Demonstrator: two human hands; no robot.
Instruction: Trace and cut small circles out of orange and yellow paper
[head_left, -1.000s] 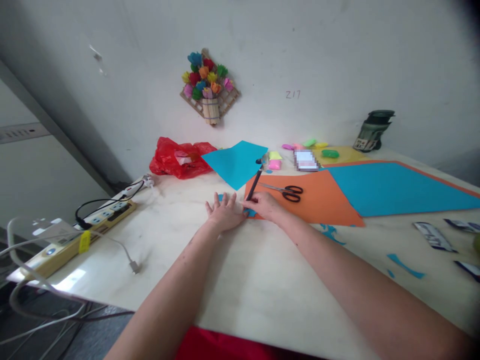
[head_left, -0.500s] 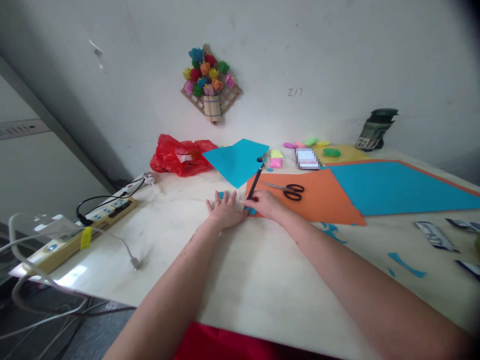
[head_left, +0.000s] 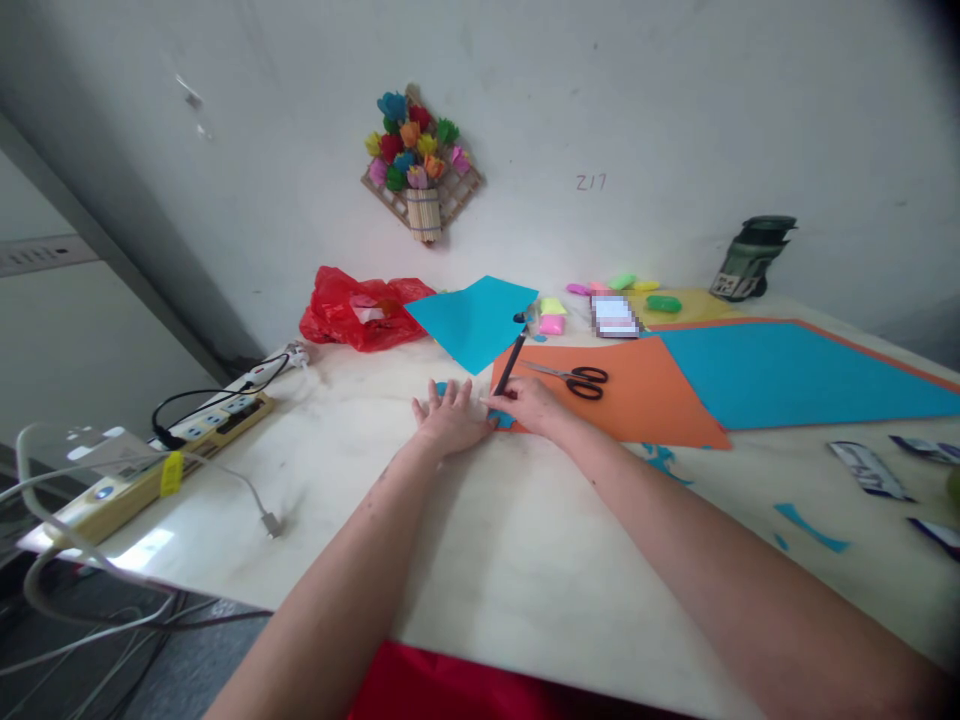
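Note:
My left hand (head_left: 452,418) lies flat with fingers spread, pressing on a small piece of blue paper (head_left: 504,420) that is mostly hidden beneath it. Between the thumb and fingers of my right hand (head_left: 531,402) is a black pen (head_left: 511,365), tilted, with its tip down by the blue piece beside my left thumb. Under my right hand is an orange sheet (head_left: 637,420). On that sheet lie black-handled scissors (head_left: 586,382), just beyond my right wrist. A blue sheet (head_left: 480,320) rests behind both hands.
A power strip (head_left: 217,425) with cables runs along the left edge. At the back are a red plastic bag (head_left: 345,315), a phone (head_left: 615,316), colored clay packs (head_left: 552,324) and a dark bottle (head_left: 752,258). Large blue paper (head_left: 810,375) and blue scraps (head_left: 812,530) lie to the right.
Very little differs. My right hand and the pen have shifted slightly at the blue piece, while my left hand stays in place.

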